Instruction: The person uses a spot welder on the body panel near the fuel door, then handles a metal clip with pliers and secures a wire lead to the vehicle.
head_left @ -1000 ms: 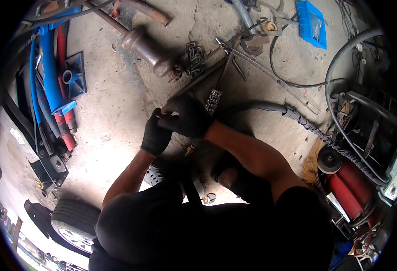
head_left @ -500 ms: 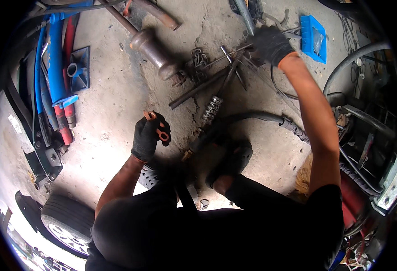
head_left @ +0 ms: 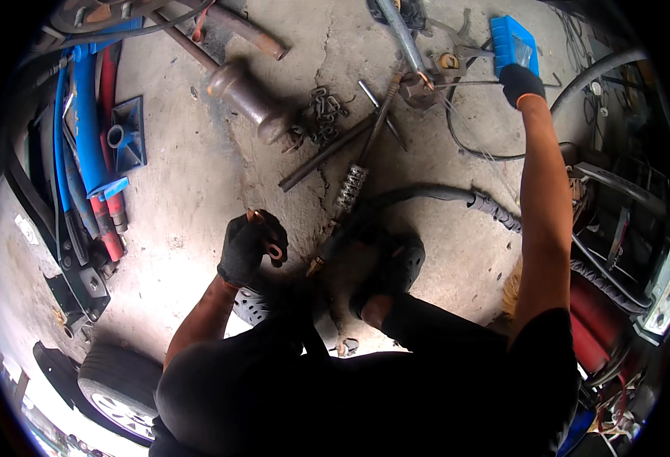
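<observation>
My left hand (head_left: 245, 247), in a black glove, is closed around small copper-coloured pieces with ring-shaped ends (head_left: 275, 251), held above the floor near my shoe. My right hand (head_left: 521, 84), also gloved in black, reaches far out at the upper right. Its fingers are curled around a thin metal rod (head_left: 468, 82) that shows on both sides of the fist and has a bent end. Just beyond this hand is a blue plastic tray (head_left: 511, 42) with small contents I cannot make out. To its left, a grey pipe (head_left: 402, 34) meets a round rusty metal base (head_left: 418, 91).
A heavy rusty cylinder on a shaft (head_left: 247, 99), a chain (head_left: 326, 114) and a dark bar (head_left: 327, 152) lie on the concrete. A tool with a spring-like section (head_left: 351, 186) and thick cable (head_left: 426, 193) lies before my feet. Blue and red tubes (head_left: 87, 114) line the left; a wheel (head_left: 121, 381) stands lower left.
My right hand has moved right, from beside the grey pipe to the blue tray, and the thin rod now lies across there. The left hand has turned slightly, still holding the copper-coloured pieces.
</observation>
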`<state>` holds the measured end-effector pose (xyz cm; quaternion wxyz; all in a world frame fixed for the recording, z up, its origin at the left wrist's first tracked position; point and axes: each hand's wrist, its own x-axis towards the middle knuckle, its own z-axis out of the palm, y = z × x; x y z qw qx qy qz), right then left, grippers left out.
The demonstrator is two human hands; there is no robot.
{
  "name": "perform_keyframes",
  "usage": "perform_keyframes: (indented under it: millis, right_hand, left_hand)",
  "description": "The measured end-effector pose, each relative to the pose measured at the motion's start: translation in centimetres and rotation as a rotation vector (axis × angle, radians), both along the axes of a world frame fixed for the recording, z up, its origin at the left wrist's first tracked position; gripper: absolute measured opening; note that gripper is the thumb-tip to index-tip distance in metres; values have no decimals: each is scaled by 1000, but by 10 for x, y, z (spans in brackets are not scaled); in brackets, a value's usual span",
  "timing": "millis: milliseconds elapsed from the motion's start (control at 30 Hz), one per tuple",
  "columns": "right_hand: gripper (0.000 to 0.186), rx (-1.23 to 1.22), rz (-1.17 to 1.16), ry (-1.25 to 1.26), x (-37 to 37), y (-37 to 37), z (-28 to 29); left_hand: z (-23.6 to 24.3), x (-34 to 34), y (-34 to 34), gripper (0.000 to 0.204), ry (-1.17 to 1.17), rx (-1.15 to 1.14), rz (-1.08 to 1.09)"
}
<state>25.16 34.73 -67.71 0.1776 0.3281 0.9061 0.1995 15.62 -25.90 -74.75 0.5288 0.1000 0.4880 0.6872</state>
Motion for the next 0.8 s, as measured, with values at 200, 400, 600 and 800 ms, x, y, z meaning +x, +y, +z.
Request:
perform_keyframes:
  millis: [200, 400, 600, 800]
  right_hand:
    - [23, -95, 680, 63, -32, -88, 16]
    - [13, 279, 524, -27, -45, -66, 29]
    - [18, 220, 490, 395, 6, -92, -36]
    - [24, -316, 482, 743, 11, -212, -114]
  left_hand:
    - [1, 8, -2, 41, 56, -91, 41]
    - [10, 10, 9, 31, 96, -79, 58]
    - [-5, 5, 5, 6, 692, 35, -16]
    - [-25, 14, -6, 6, 641, -85, -17]
